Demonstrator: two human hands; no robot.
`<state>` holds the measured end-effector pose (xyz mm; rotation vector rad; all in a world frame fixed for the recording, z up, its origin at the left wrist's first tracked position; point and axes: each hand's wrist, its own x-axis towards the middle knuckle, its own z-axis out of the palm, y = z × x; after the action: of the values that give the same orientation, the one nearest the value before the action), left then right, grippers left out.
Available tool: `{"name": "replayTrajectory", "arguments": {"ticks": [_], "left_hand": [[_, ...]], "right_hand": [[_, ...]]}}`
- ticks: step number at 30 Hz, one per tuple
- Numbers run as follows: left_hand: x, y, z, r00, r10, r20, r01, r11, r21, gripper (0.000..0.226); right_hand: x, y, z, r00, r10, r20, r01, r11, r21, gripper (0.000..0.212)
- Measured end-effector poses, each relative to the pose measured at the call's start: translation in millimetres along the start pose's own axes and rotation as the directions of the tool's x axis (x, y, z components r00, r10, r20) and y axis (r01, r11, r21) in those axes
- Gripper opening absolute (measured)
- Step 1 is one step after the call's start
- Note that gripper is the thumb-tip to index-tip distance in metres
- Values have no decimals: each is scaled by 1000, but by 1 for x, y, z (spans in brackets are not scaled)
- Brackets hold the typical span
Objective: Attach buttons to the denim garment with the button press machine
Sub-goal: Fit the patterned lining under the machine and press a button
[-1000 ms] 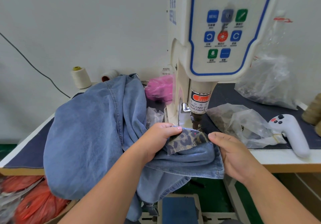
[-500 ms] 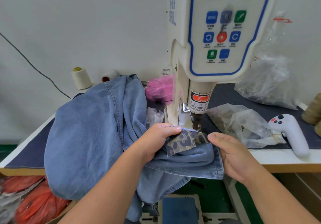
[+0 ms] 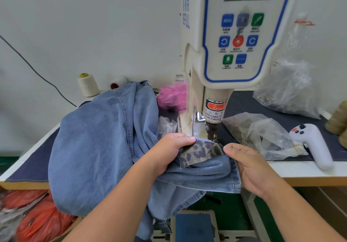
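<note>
- The left hand [image 3: 170,152] gripped the denim garment [image 3: 97,144], fingers curled over its fold beside a leopard-print patch [image 3: 199,152].
- The right hand [image 3: 247,168] pinched the garment's right edge, thumb on top.
- The patch lay under the button press machine [image 3: 234,53], a red dot on it.
- A white controller [image 3: 313,144] lay further right on the table [image 3: 300,170].

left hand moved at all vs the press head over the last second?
No. The left hand keeps the leopard patch pinched in the same spot just left of the press head.
</note>
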<state>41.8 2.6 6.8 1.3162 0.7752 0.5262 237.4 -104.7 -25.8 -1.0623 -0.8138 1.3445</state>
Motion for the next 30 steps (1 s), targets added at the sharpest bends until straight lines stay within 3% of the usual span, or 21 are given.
{"name": "replayTrajectory", "arguments": {"ticks": [10,30], "left_hand": [[1,-1,-1,1000,-3,6,3,1000,-13,19],[-3,-1,-6,998,44,39,-43,998,-44,16]], "right_hand": [[-1,-1,-2,1000,-2,23,3,999,-37,13],[-4,-3,5,999,-24,-36,26,999,45,9]]}}
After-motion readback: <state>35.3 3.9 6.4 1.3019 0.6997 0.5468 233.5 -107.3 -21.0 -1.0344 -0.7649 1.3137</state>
